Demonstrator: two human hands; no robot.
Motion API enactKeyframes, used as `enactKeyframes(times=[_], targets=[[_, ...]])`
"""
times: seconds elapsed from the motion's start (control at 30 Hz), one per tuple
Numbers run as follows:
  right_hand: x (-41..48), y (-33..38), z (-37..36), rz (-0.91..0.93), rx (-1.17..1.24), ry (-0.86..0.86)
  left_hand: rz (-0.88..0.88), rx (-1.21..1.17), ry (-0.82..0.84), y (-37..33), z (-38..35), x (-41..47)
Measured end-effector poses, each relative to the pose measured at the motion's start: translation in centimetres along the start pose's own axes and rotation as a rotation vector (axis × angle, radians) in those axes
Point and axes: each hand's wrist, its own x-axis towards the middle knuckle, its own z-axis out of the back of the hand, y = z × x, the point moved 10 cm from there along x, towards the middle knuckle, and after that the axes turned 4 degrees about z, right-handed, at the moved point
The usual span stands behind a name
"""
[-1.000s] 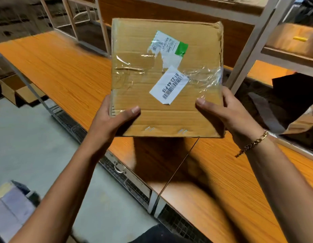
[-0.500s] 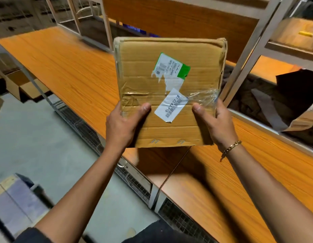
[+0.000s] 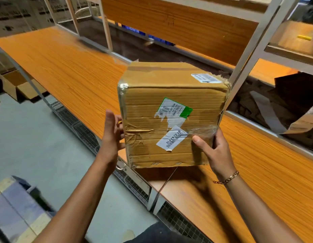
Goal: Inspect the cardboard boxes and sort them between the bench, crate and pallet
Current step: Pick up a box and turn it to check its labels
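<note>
I hold a worn brown cardboard box (image 3: 171,109) in the air over the orange wooden bench (image 3: 68,74). It carries clear tape, a torn green-and-white label and a white barcode sticker on the face towards me; its top face with another label also shows. My left hand (image 3: 112,132) presses its left side, fingers partly spread. My right hand (image 3: 214,151) grips the lower right corner, thumb on the front face.
Metal shelving uprights (image 3: 246,55) rise just behind the box. Torn cardboard and dark material (image 3: 292,109) lie on the shelf at right. Open boxes (image 3: 20,86) sit on the floor at left. A wrapped stack (image 3: 15,207) stands at lower left.
The box has dropped lower and tilted away, so its top face now shows. My left thumb has come off the front face and that hand now rests against the side.
</note>
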Motion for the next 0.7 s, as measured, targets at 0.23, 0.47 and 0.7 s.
enactKeyframes(times=[0.23,0.47,0.7], targets=[[0.9,8.9,0.4,0.363,-0.309,0.120,0.272,-0.343,0.269,2.4,-0.9,-0.9],[-0.2,8.4,-4.6,0.451,-0.806,0.486,0.653,-0.403,-0.040,13.9,3.9,-2.8],[1.0,8.0,-6.9,0.242,-0.810,0.602,0.391,0.102,-0.218,9.7,6.5,-2.2]])
